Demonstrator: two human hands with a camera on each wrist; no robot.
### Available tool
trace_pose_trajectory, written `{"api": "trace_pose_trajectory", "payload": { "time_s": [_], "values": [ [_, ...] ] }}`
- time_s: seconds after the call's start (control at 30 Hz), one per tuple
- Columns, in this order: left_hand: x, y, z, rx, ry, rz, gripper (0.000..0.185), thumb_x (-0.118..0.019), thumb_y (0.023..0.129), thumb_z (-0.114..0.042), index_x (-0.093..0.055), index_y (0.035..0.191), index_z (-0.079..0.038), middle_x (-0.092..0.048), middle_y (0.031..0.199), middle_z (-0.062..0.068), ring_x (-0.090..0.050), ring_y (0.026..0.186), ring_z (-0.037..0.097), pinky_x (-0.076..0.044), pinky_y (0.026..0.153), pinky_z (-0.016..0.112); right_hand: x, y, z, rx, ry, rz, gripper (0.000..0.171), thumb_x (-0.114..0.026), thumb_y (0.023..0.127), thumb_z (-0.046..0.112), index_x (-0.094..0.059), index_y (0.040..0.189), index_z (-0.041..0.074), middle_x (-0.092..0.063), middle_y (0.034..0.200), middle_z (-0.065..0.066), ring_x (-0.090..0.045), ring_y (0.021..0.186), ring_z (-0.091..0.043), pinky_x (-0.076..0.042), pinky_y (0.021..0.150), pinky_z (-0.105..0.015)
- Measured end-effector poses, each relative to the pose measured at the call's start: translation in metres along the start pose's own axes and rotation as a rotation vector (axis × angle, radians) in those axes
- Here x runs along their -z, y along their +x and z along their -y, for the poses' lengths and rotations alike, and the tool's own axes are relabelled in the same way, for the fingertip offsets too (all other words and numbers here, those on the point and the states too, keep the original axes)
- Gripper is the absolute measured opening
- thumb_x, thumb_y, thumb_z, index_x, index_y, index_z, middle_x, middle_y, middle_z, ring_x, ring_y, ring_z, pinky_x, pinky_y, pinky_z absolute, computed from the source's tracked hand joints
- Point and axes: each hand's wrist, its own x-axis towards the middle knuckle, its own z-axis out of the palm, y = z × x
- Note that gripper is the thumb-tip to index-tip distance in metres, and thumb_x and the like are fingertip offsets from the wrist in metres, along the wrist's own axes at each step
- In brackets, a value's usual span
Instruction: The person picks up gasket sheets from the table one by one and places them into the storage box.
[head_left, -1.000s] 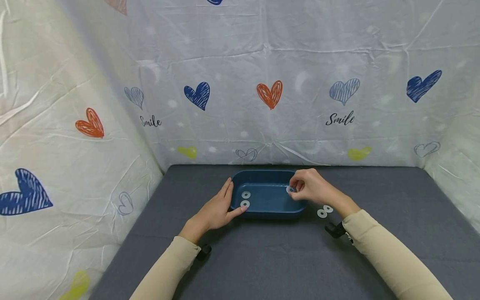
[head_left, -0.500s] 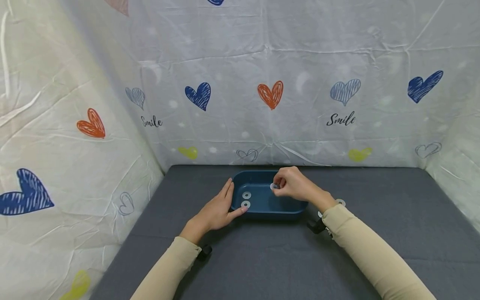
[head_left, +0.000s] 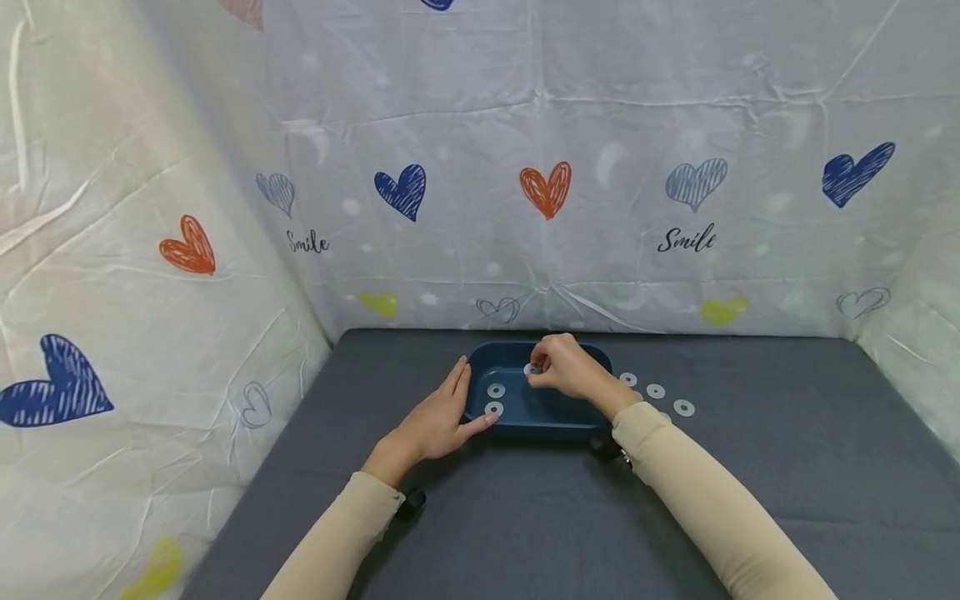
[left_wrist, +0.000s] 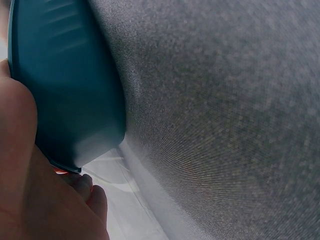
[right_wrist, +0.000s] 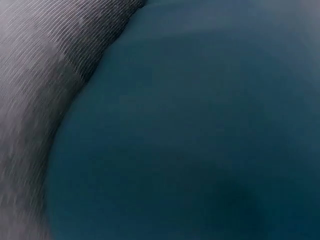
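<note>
A dark blue rectangular tray [head_left: 551,431] with raised walls stands near the back of the table. Along its left end lie the straight fingers of my left hand [head_left: 435,419]; that thumb reaches over the front rim. In the left wrist view, the tray's outer wall [left_wrist: 70,90] shows beside this hand [left_wrist: 50,200]. Two flat white ring washers, a rear one [head_left: 496,390] and a front one [head_left: 493,408], lie inside at the left. Over the tray's middle my right hand [head_left: 566,367] pinches another white washer [head_left: 530,370]. The right wrist view shows only blurred tray wall [right_wrist: 175,125] and cloth.
Several more white washers, one of them [head_left: 684,407] farthest right, lie on the grey tablecloth [head_left: 787,433] right of the tray, some partly hidden by the right forearm. A white curtain [head_left: 465,108] printed with hearts hangs behind the table and along its sides.
My right hand has moved left over the tray with the pinched washer, from its right end to its middle. More table washers show past the forearm. My left hand stays put.
</note>
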Motion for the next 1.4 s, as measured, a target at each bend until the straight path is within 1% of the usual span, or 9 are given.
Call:
{"api": "trace_pose_trajectory", "payload": {
  "time_s": [0.2, 0.47, 0.87, 1.0, 1.07, 1.13, 1.23, 1.33, 1.4],
  "values": [
    [-0.002, -0.002, 0.0, -0.008, 0.001, 0.004, 0.105, -0.044, 0.098, -0.073, -0.01, 0.163, 0.003, -0.001, 0.172, 0.016, -0.024, 0.154, 0.035, -0.032, 0.119, 0.05, -0.013, 0.01, 0.003, -0.053, -0.01, 0.045, 0.021, -0.079, 0.088, 0.016, -0.077, 0.1, 0.0, -0.071, 0.094, -0.008, -0.065, 0.081, -0.015, -0.058, 0.076, -0.03],
    [-0.002, -0.002, 0.001, -0.014, -0.012, -0.001, 0.106, -0.042, 0.098, -0.074, -0.008, 0.163, 0.002, 0.001, 0.172, 0.014, -0.02, 0.155, 0.033, -0.03, 0.12, 0.049, -0.022, 0.019, 0.003, -0.054, -0.05, 0.029, 0.017, -0.079, 0.086, 0.014, -0.077, 0.095, 0.0, -0.071, 0.092, -0.008, -0.063, 0.077, -0.015, -0.057, 0.076, -0.033],
    [0.0, -0.002, 0.0, -0.02, -0.01, -0.011, 0.105, -0.043, 0.098, -0.073, -0.009, 0.163, 0.002, 0.001, 0.172, 0.014, -0.021, 0.155, 0.032, -0.03, 0.12, 0.048, -0.04, 0.018, -0.001, -0.114, -0.093, 0.028, 0.02, -0.08, 0.088, 0.016, -0.078, 0.1, -0.001, -0.071, 0.095, -0.009, -0.066, 0.082, -0.017, -0.058, 0.078, -0.034],
    [0.0, -0.002, 0.0, -0.013, -0.013, -0.015, 0.105, -0.044, 0.098, -0.073, -0.009, 0.163, 0.002, 0.001, 0.172, 0.014, -0.021, 0.155, 0.032, -0.03, 0.12, 0.048, -0.043, 0.019, -0.001, -0.102, -0.105, 0.019, 0.019, -0.08, 0.088, 0.015, -0.078, 0.098, 0.0, -0.071, 0.094, -0.009, -0.065, 0.08, -0.015, -0.058, 0.077, -0.033],
    [0.0, -0.002, 0.001, -0.008, -0.011, -0.011, 0.105, -0.044, 0.098, -0.073, -0.009, 0.163, 0.001, 0.001, 0.172, 0.013, -0.021, 0.155, 0.032, -0.031, 0.12, 0.048, -0.045, 0.02, -0.001, -0.094, -0.11, 0.025, 0.015, -0.08, 0.088, 0.014, -0.078, 0.094, 0.001, -0.069, 0.089, -0.007, -0.061, 0.074, -0.014, -0.056, 0.071, -0.031],
    [-0.001, -0.003, 0.001, -0.007, -0.011, -0.007, 0.104, -0.045, 0.098, -0.072, -0.008, 0.163, 0.001, 0.002, 0.172, 0.013, -0.021, 0.155, 0.032, -0.031, 0.12, 0.048, -0.046, 0.019, -0.001, -0.083, -0.122, 0.038, 0.011, -0.079, 0.089, 0.013, -0.076, 0.086, 0.002, -0.065, 0.081, -0.005, -0.056, 0.066, -0.013, -0.051, 0.065, -0.029],
    [-0.003, -0.003, 0.003, -0.008, -0.014, -0.005, 0.104, -0.046, 0.098, -0.071, -0.007, 0.163, 0.0, 0.002, 0.172, 0.013, -0.02, 0.155, 0.031, -0.03, 0.12, 0.048, -0.047, 0.019, 0.0, -0.067, -0.146, 0.058, 0.013, -0.077, 0.089, 0.011, -0.073, 0.079, 0.004, -0.058, 0.074, -0.004, -0.048, 0.061, -0.013, -0.043, 0.059, -0.027],
    [-0.003, -0.003, 0.003, -0.013, -0.018, -0.012, 0.104, -0.046, 0.098, -0.072, -0.008, 0.163, 0.001, 0.002, 0.172, 0.013, -0.02, 0.155, 0.032, -0.03, 0.12, 0.048, -0.045, 0.018, 0.001, -0.051, -0.174, 0.066, 0.011, -0.077, 0.088, 0.011, -0.073, 0.082, 0.004, -0.058, 0.077, -0.005, -0.047, 0.065, -0.013, -0.043, 0.061, -0.027],
    [-0.002, -0.003, 0.003, -0.015, -0.017, -0.014, 0.105, -0.044, 0.098, -0.073, -0.008, 0.163, 0.001, 0.002, 0.172, 0.013, -0.02, 0.155, 0.032, -0.03, 0.12, 0.048, -0.043, 0.018, 0.002, -0.042, -0.174, 0.062, 0.01, -0.079, 0.087, 0.011, -0.074, 0.089, 0.002, -0.06, 0.083, -0.006, -0.05, 0.069, -0.014, -0.046, 0.064, -0.029]
  ]
}}
